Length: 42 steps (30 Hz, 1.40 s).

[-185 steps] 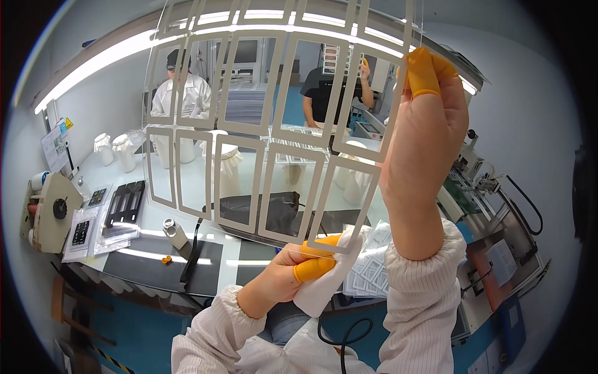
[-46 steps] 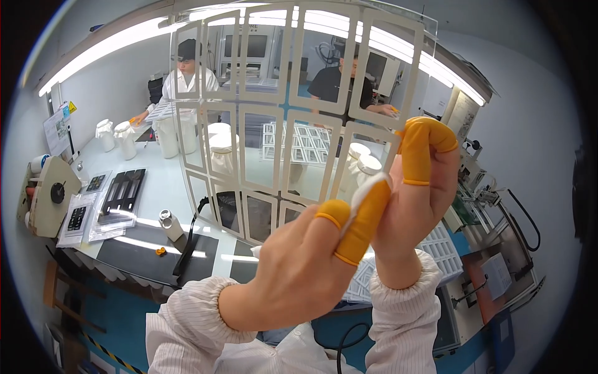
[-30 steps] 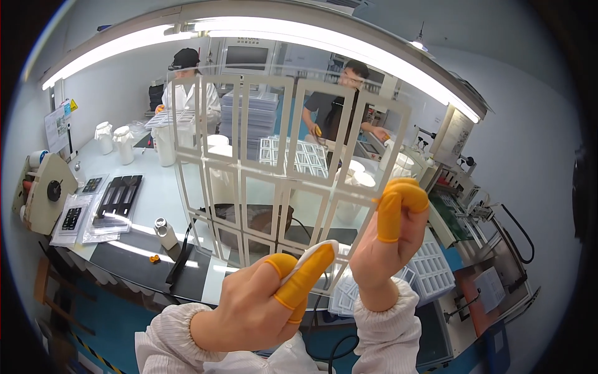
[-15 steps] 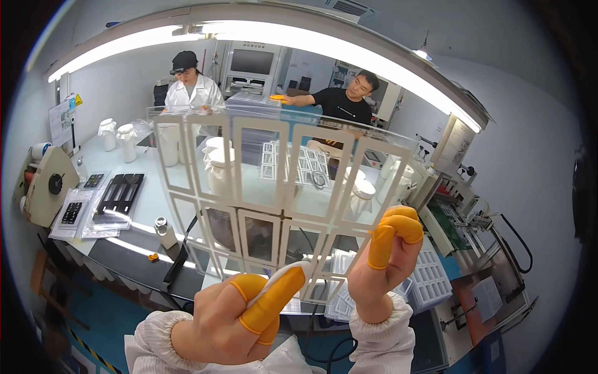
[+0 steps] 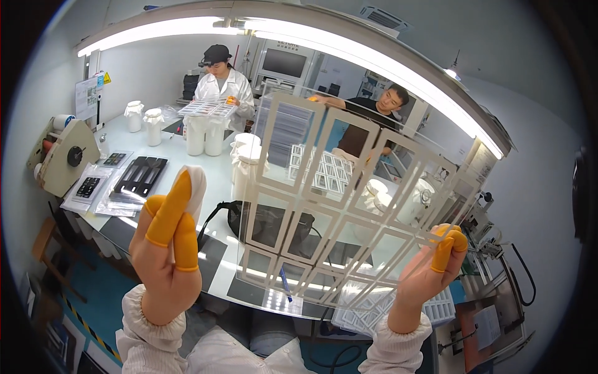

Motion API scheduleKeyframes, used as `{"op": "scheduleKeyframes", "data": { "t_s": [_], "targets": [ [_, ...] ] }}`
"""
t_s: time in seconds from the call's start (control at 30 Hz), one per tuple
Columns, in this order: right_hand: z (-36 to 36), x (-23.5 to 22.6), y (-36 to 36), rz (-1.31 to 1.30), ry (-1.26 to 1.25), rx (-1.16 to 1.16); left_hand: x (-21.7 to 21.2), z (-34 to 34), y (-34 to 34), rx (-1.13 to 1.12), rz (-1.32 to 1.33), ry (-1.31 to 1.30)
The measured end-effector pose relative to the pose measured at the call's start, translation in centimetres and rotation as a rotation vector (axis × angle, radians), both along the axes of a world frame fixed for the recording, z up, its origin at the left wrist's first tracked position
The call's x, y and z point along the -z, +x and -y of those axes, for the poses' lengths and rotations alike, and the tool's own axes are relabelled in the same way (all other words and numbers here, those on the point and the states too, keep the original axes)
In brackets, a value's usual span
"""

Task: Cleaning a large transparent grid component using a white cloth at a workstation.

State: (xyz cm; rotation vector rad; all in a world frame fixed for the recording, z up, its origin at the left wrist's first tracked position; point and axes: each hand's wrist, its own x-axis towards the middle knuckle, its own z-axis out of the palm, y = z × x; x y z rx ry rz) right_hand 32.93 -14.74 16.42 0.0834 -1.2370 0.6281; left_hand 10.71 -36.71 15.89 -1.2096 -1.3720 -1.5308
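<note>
A clear sheet printed with rows of white rectangular frames point(image 5: 337, 215) is held up, tilted, in front of me. My right hand point(image 5: 431, 269), with orange finger cots, grips it by its right edge. To the left of the sheet and apart from it, my left hand point(image 5: 163, 258) is raised with fingers pointing up. Orange cots cover several of its fingers, and a folded white cloth point(image 5: 198, 186) lies between and behind them. Through the sheet I see the bench and the things on it.
White cloth-topped jars point(image 5: 154, 128) stand about the bench point(image 5: 205, 283). At left lie black slotted parts point(image 5: 141, 176) beside a tape dispenser-like reel point(image 5: 70, 149). Stacked framed sheets point(image 5: 439, 310) sit near my right arm. Across the bench, one person holds a similar sheet point(image 5: 208, 108); another person reaches toward a tall stack point(image 5: 290, 128).
My left hand has moved left and up, away from the sheet's lower edge, with the cloth. The sheet and my right hand have shifted right in view. The person at back left now shows a raised sheet.
</note>
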Motion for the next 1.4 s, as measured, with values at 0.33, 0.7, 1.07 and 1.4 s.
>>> {"op": "scheduleKeyframes", "data": {
  "t_s": [0.33, 0.7, 1.07, 1.4],
  "targets": [
    [0.0, 0.0, 0.4, 0.024, 0.021, 0.009, -1.8, -1.1, -0.7, 0.054, -0.080, 0.036],
    [1.2, -0.2, 0.4, 0.075, -0.010, 0.029, -3.5, -2.8, 3.9, 0.102, -0.499, -0.276],
    [2.3, -1.2, 0.6, 0.096, 0.054, -0.111, -6.9, -5.6, 2.1, -0.172, -0.643, -0.064],
    [1.8, -1.1, 0.6, 0.079, 0.040, -0.134, -5.8, -6.0, 1.5, -0.107, -0.684, -0.067]
  ]
}}
